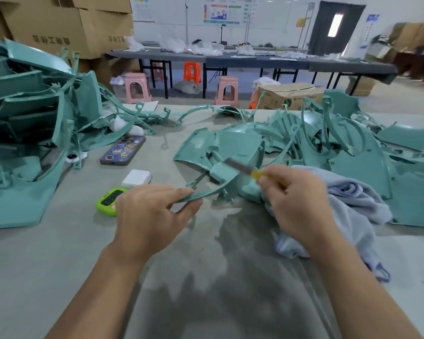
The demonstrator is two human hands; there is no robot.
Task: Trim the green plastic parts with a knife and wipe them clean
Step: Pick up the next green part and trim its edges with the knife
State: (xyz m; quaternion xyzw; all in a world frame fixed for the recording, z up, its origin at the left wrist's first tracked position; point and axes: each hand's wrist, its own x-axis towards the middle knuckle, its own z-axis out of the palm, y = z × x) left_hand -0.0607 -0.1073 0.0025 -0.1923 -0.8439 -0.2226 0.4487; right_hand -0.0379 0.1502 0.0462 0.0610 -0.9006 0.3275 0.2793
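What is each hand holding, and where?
Left hand pinches the green part by its thin curved strip; right hand grips the knife by its yellow handle.

Left hand [152, 216] and right hand [298, 204] reach forward, fingers curled and pinching.

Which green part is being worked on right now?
The curved part at centre: left hand pinches its strip, right hand holds the knife over it. Other parts lie loose.

workshop | stacked cardboard boxes [66, 23] | long worktables [255, 61] | plastic stools [135, 86] | green plastic parts [30, 113] heaped
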